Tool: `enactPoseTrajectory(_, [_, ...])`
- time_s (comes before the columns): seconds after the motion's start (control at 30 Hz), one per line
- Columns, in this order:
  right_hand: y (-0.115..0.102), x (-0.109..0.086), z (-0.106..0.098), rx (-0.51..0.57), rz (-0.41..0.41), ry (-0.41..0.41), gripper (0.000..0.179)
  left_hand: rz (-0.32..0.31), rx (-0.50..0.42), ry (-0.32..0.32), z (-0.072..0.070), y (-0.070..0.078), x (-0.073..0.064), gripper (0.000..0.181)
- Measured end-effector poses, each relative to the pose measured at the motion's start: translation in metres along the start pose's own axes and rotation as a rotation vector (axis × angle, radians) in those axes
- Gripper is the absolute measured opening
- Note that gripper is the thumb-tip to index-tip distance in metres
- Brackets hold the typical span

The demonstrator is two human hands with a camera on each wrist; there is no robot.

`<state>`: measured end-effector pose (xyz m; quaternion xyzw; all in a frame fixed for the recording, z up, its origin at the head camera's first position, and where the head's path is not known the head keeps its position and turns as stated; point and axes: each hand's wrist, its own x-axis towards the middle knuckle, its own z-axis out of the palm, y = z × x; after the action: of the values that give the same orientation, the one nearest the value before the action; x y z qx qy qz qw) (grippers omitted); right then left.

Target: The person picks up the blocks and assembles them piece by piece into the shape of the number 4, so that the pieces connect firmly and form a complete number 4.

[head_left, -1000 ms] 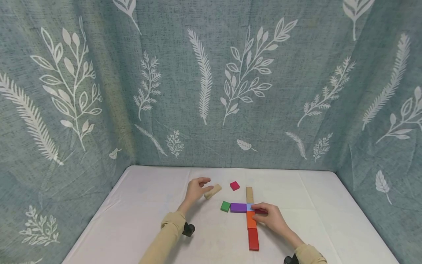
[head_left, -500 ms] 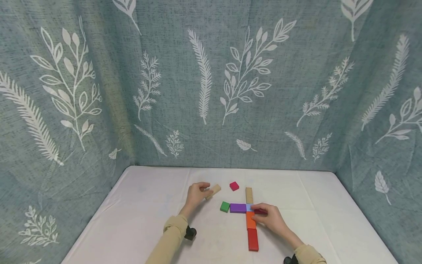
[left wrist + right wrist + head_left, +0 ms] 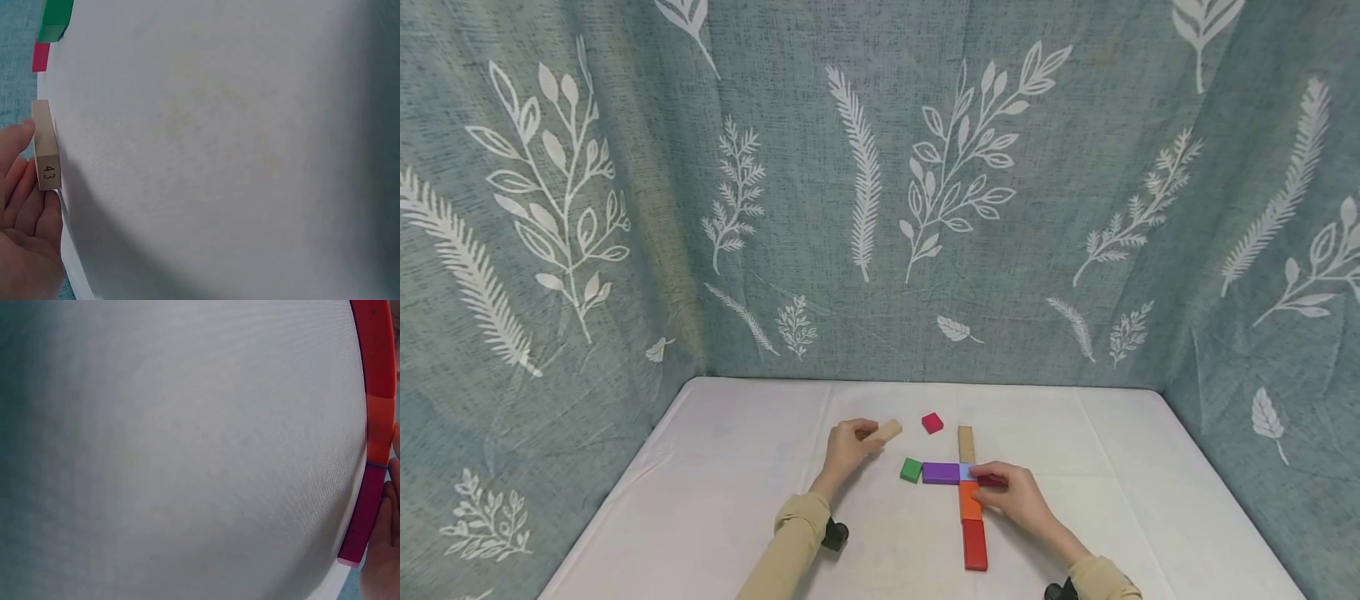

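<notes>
In the head view, my left hand (image 3: 847,450) has its thumb and fingers around the near end of a plain wooden block (image 3: 889,430). Seen from the left wrist, the thumb lies against this block (image 3: 45,134), which has "43" printed on its end. My right hand (image 3: 1018,493) rests over a cross of flat blocks, index fingertip at the light blue block (image 3: 966,472) and thumb at the orange block (image 3: 970,502). Its fingers partly hide a dark red-purple block (image 3: 992,481); from the right wrist they lie beside this block (image 3: 364,512).
A purple block (image 3: 941,473), a red block (image 3: 975,546) and another wooden block (image 3: 966,444) form the cross's other parts. A green block (image 3: 911,470) sits at its left end; a crimson block (image 3: 932,423) lies farther back. A patterned curtain (image 3: 880,208) surrounds the white table (image 3: 737,500).
My left hand has come down slightly and its thumb and fingers have closed on the wooden block. The right hand has stayed in place over the cross.
</notes>
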<state>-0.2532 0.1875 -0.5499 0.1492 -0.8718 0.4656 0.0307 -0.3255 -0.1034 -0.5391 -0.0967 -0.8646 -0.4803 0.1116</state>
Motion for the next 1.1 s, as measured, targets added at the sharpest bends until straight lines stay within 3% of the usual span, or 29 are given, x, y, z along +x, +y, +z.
enactPoseTrajectory(0.53, [0.0014,0.0012,-0.0009,-0.002,-0.006,-0.001,0.030,-0.020,0.014,-0.006,0.0008,0.0002,-0.0005,0.025])
enactPoseTrajectory(1.1, [0.0015,0.0030,-0.0018,-0.018,-0.001,-0.005,0.030,-0.043,0.085,0.052,0.0021,0.0052,-0.0014,0.021])
